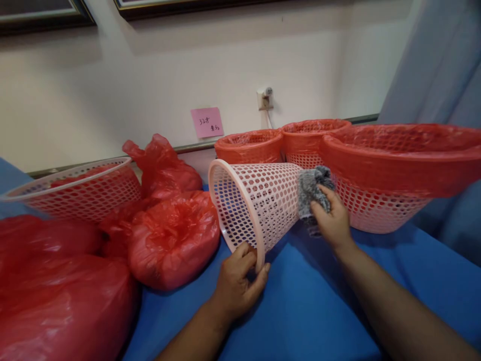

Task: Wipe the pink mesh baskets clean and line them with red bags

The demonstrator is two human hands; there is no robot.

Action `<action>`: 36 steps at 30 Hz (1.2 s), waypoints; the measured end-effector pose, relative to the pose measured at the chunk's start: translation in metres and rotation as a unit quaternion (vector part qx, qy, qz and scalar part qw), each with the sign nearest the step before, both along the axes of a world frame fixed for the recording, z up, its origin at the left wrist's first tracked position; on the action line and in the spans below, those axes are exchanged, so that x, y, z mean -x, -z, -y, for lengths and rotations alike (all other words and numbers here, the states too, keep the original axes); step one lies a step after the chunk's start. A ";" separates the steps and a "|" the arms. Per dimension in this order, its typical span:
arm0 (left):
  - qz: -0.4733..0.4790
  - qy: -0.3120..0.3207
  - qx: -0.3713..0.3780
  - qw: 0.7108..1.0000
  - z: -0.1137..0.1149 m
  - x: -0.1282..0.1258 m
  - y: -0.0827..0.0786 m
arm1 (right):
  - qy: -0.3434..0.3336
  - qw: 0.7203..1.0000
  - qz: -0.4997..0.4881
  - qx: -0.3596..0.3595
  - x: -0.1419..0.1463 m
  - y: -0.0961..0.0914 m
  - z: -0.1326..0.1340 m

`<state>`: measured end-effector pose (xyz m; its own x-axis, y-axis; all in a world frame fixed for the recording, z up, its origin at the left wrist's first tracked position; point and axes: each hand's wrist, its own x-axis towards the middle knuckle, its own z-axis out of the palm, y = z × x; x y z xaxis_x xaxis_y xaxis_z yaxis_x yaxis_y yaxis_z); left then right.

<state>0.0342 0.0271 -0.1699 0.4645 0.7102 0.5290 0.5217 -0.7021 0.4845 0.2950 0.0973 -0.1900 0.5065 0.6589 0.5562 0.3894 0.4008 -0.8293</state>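
A pink perforated plastic basket (259, 200) lies on its side on the blue table (300, 311), its mouth facing left. My left hand (236, 286) pinches the lower rim of that basket, fingers closed round the edge. My right hand (332, 218) is closed on a grey cloth (310, 193), pressed against the basket's bottom end.
Three baskets lined with red bags stand at the back right: the largest (398, 170) nearest, two smaller (250, 145) behind. An unlined basket (78, 190) sits at left. Stuffed red plastic bags (173, 240) crowd the left side. A pink note (206, 122) and a wall socket (265, 98) are on the wall.
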 end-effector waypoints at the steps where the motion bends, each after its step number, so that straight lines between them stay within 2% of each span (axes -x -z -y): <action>1: -0.012 0.004 0.003 1.000 0.000 -0.001 0.001 | 0.002 0.998 -0.056 0.042 -0.007 0.002 -0.009; 3: -0.033 0.013 0.011 0.999 0.000 -0.002 0.003 | -0.010 0.988 -0.124 0.090 -0.013 0.004 -0.019; 5: -0.048 0.014 0.023 0.998 -0.001 -0.003 0.004 | -0.015 0.992 -0.098 0.072 -0.008 0.002 -0.014; 8: -0.058 0.002 0.038 0.998 -0.003 -0.002 0.004 | -0.063 0.994 0.071 -0.047 0.013 -0.006 0.019; 11: -0.064 0.005 0.037 0.997 -0.004 0.000 0.005 | -0.175 0.941 0.223 -0.185 0.035 -0.012 0.057; 13: -0.065 0.015 0.033 0.997 -0.005 0.001 0.005 | -0.211 0.913 0.257 -0.238 0.042 -0.013 0.070; 14: -0.066 0.018 0.033 0.997 -0.005 0.001 0.005 | -0.208 0.910 0.258 -0.248 0.043 -0.012 0.070; 17: -0.070 0.008 0.042 0.997 -0.005 0.002 0.003 | -0.138 0.946 0.218 -0.196 0.035 -0.004 0.048; 20: -0.077 -0.004 0.057 0.995 -0.006 0.004 0.002 | -0.035 0.992 0.108 -0.047 0.011 0.007 0.006; 21: -0.084 -0.002 0.065 0.994 -0.007 0.004 0.002 | -0.013 0.998 0.057 0.009 0.002 0.010 -0.007; 23: -0.113 0.008 0.087 0.990 -0.007 0.004 0.004 | -0.011 0.994 -0.051 0.099 -0.013 0.016 -0.027; 25: -0.148 0.014 0.111 0.983 -0.008 0.003 0.007 | -0.026 0.984 -0.113 0.133 -0.019 0.017 -0.032; 27: -0.177 0.008 0.130 0.976 -0.008 0.003 0.010 | -0.024 0.992 -0.084 0.091 -0.016 0.011 -0.021; 29: -0.199 0.002 0.140 0.970 -0.009 0.002 0.013 | -0.045 0.999 0.017 -0.004 -0.005 0.000 0.003; 31: -0.217 0.005 0.143 0.966 -0.010 0.002 0.014 | -0.120 0.980 0.117 -0.105 0.006 -0.014 0.031; 33: -0.224 0.012 0.145 0.964 -0.010 0.002 0.012 | -0.204 0.949 0.167 -0.173 0.015 -0.027 0.054; 36: -0.181 0.021 0.128 0.975 -0.009 0.002 0.007 | -0.264 0.927 0.171 -0.206 0.021 -0.038 0.069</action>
